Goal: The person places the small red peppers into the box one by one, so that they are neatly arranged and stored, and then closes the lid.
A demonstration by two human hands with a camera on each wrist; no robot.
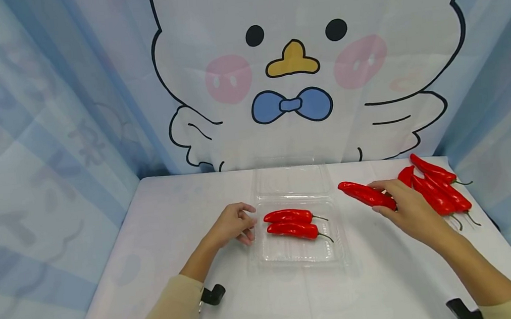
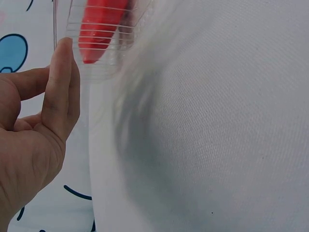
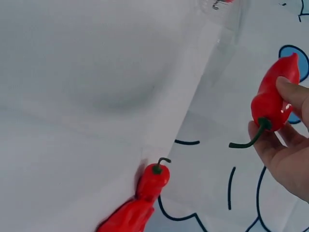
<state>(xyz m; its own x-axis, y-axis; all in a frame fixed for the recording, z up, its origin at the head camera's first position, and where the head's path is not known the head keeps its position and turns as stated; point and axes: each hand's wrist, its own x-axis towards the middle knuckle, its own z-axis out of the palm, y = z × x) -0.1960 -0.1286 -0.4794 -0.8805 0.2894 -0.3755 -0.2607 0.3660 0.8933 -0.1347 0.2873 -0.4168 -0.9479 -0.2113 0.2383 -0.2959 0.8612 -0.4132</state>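
My right hand (image 1: 405,211) holds a red chili pepper (image 1: 362,193) above the table, between the plastic box and the pepper pile. In the right wrist view, thumb and fingers pinch that pepper (image 3: 273,94), its green stem pointing down and left. Two red peppers (image 1: 292,230) lie side by side in the clear plastic box (image 1: 301,263), stems to the right. My left hand (image 1: 234,225) is at the box's left edge, fingers loosely bent with nothing in them. From the left wrist, its fingertips (image 2: 63,48) appear right at the ribbed wall of the box (image 2: 99,36).
Several red peppers (image 1: 445,191) lie in a pile at the table's right rear edge. The box's clear lid (image 1: 291,181) is folded back toward the rear edge of the white table (image 1: 172,197). Behind hangs a curtain (image 1: 299,140) with a cartoon bird.
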